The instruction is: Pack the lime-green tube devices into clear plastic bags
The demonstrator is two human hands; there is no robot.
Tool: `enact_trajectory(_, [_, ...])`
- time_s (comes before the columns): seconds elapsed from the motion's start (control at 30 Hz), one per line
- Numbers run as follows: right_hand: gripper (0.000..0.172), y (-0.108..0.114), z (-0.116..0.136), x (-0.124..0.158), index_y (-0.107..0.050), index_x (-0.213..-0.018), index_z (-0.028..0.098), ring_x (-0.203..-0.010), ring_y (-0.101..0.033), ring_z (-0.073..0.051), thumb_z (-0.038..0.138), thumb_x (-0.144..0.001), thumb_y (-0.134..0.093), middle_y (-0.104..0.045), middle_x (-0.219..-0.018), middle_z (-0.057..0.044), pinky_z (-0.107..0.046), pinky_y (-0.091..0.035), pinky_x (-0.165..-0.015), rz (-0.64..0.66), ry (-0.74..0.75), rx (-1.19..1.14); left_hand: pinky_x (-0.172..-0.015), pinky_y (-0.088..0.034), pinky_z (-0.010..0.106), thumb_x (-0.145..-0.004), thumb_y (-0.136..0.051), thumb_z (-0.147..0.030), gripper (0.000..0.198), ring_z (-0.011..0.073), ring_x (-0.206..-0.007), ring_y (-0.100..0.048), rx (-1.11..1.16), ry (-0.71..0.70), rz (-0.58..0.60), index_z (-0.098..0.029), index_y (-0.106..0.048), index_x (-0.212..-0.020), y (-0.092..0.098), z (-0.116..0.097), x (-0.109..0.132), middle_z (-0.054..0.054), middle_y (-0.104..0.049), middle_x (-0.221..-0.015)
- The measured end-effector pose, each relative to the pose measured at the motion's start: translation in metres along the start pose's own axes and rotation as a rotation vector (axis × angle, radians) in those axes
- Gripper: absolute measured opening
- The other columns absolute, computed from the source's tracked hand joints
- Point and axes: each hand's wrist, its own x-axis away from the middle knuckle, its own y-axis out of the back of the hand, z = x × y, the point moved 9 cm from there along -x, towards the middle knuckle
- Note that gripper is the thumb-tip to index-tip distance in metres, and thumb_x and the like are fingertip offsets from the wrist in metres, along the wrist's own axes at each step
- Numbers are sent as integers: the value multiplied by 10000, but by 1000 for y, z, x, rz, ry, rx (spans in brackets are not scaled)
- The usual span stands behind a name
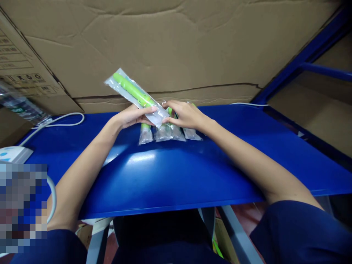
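A bright green tube-shaped item in a clear plastic pouch (131, 89) is held tilted above the table, its far end up and to the left. My left hand (134, 116) grips the pouch near its lower part, thumb on top. At the pouch's lower right end, my right hand (182, 114) pinches the plastic between thumb and fingers. Under and behind my hands lie several more wrapped green items (170, 132), side by side on the blue table (165, 176). My hands partly hide them.
Large cardboard sheets (165, 47) stand along the table's back edge. At the left are a plastic bottle (24, 102), a white cable (66, 121) and a white power strip (16, 154). A blue metal frame (302, 55) rises at the right.
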Motion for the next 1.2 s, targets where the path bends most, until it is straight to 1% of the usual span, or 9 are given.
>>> enact_trajectory(0.13, [546, 3, 0, -1, -663, -1183, 188, -895, -680, -261, 644, -884, -640, -736, -1086, -117, -341, -482, -724, 73, -30, -40, -1020, -572, 549, -771, -828, -225, 299, 349, -1060, -743, 30, 48, -19, -119, -711, -1025, 3, 1, 2, 154, -775, -984])
enact_trajectory(0.23, [603, 7, -7, -3, -672, -1174, 177, -813, -683, -239, 698, -875, -617, -744, -967, -102, -341, -498, -695, 148, -8, -199, -1024, -574, 538, -791, -794, -201, 278, 345, -1072, -741, 65, 66, -62, -116, -707, -1041, 7, 0, 4, 153, -773, -987])
enact_trajectory(0.37, [630, 21, -19, -2, -607, -1308, 180, -764, -693, -201, 685, -1001, -391, -743, -994, -116, -337, -531, -663, 159, 24, -465, -1025, -576, 524, -837, -719, -225, 270, 323, -1056, -748, 120, 64, -87, -104, -700, -1077, 14, 1, 5, 166, -770, -1038])
enact_trajectory(0.5, [662, 28, -18, 0, -517, -1430, 196, -837, -694, -181, 608, -924, -630, -717, -1138, -128, -327, -568, -715, 151, 78, -605, -1026, -581, 480, -856, -656, -255, 299, 302, -1061, -746, 180, 47, -69, -99, -697, -1108, 21, 5, 3, 172, -769, -1089])
enact_trajectory(0.67, [578, 25, -7, -1, -650, -1270, 181, -907, -673, -148, 469, -800, -824, -682, -1227, -109, -268, -572, -768, 127, 178, -853, -999, -597, 435, -860, -615, -274, 369, 286, -1063, -745, 210, 25, -31, -78, -664, -1168, 27, 12, -3, 165, -773, -1092])
enact_trajectory(0.8, [416, 24, -4, -3, -742, -1059, 163, -870, -663, -138, 420, -757, -867, -679, -1228, -99, -269, -560, -759, 102, 134, -899, -954, -612, 394, -870, -607, -294, 386, 273, -1027, -755, 240, 29, 44, -81, -650, -1190, 24, 17, -5, 156, -777, -1082])
enact_trajectory(0.93, [328, 31, -1, -4, -759, -826, 177, -1083, -649, -223, 452, -708, -892, -682, -1201, -93, -313, -546, -873, 23, 89, -862, -920, -619, 378, -870, -612, -297, 381, 253, -978, -762, 259, 64, 75, -94, -647, -1190, 17, 23, -5, 144, -778, -1078])
enact_trajectory(1.0, [350, 32, -1, -4, -749, -797, 179, -1152, -628, -247, 479, -692, -897, -680, -1198, -94, -337, -533, -922, -16, 65, -879, -916, -619, 386, -869, -617, -297, 374, 251, -962, -763, 255, 75, 73, -98, -647, -1184, 14, 26, -6, 141, -778, -1068])
enact_trajectory(1.2, [428, 21, -6, -5, -697, -824, 169, -1141, -643, -238, 539, -704, -876, -678, -1237, -102, -374, -516, -972, -60, -12, -991, -923, -619, 378, -873, -635, -314, 350, 246, -950, -761, 183, 59, 46, -101, -651, -1150, 6, 28, -10, 129, -778, -983])
